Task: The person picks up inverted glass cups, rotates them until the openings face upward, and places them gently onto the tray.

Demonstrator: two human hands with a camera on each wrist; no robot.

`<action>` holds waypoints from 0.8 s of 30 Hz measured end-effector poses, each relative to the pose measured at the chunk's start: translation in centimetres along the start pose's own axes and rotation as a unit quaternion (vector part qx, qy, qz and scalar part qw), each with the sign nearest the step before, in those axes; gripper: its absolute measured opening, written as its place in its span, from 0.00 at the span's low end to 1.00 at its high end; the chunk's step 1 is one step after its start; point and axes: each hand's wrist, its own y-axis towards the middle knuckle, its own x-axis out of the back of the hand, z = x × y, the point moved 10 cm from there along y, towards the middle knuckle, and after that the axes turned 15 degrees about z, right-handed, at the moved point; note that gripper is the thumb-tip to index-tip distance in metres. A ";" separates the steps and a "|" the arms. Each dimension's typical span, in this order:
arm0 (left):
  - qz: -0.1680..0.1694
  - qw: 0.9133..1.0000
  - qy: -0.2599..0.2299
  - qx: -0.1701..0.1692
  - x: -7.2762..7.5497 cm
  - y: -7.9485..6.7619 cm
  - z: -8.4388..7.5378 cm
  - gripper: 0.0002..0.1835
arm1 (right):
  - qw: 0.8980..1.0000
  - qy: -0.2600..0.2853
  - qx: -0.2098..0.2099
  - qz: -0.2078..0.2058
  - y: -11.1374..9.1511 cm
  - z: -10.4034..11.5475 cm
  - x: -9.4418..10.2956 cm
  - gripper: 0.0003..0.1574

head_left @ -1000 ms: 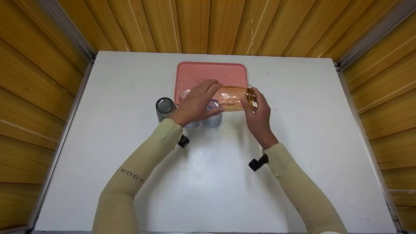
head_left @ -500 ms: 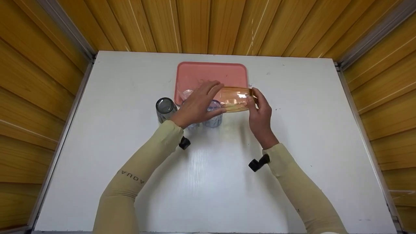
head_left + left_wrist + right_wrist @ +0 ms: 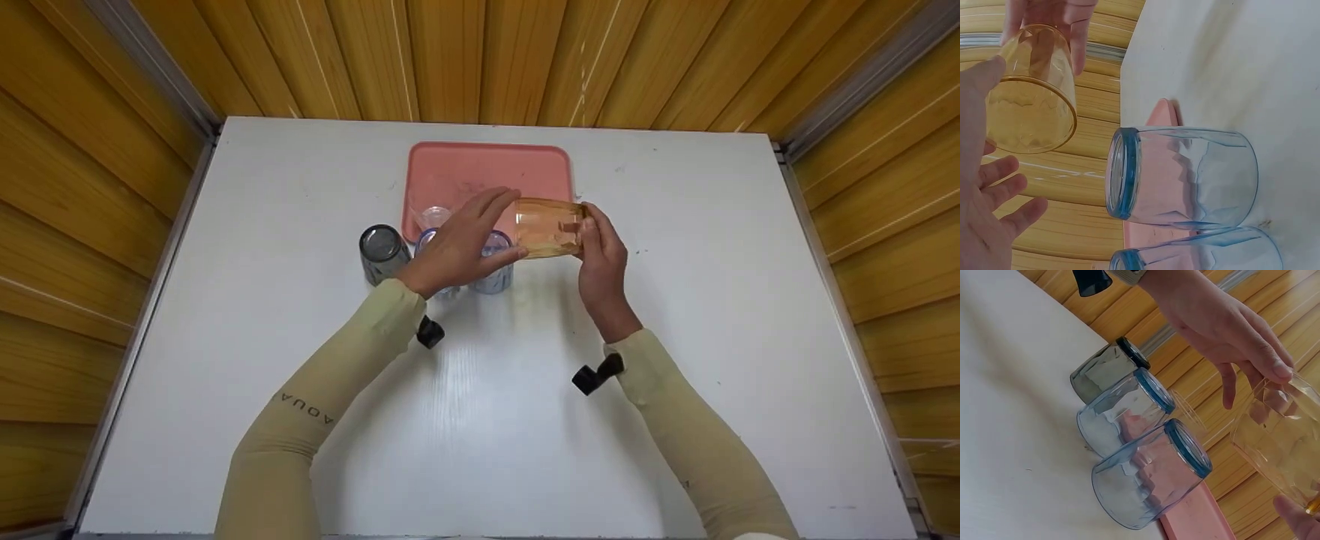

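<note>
Held on its side above the table is an amber drinking glass (image 3: 547, 229). My right hand (image 3: 604, 262) grips its base end, with the thumb along the side. At the wide rim my left hand (image 3: 461, 240) holds the glass lightly between thumb and fingertips; some of its other fingers (image 3: 1005, 183) stay off the glass. Below the left hand, a blue glass (image 3: 491, 274) stands upside down, with a second blue glass (image 3: 1126, 413) beside it. A grey glass (image 3: 382, 251), also upside down, stands to their left.
A pink tray (image 3: 487, 161) lies behind the glasses on the white table (image 3: 480, 420). Some clear item (image 3: 435, 217), partly hidden by the left hand, is at the tray's left front. Wood-patterned walls (image 3: 480, 60) enclose the back and sides.
My right thumb has shifted from the base edge onto the side of the amber glass, and the glass has turned and tilted slightly. The left hand has moved a little to the right.
</note>
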 end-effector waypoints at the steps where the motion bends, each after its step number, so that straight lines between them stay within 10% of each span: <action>1: 0.001 1.000 -0.005 0.001 0.0 0.0 0.0 0.44 | 1.000 0.004 0.000 0.000 0.0 0.0 0.0 0.34; 24: -0.026 0.996 -0.077 -0.020 0.4 0.2 -0.5 0.42 | 0.993 0.107 -0.030 0.038 -0.2 1.9 -1.6 0.31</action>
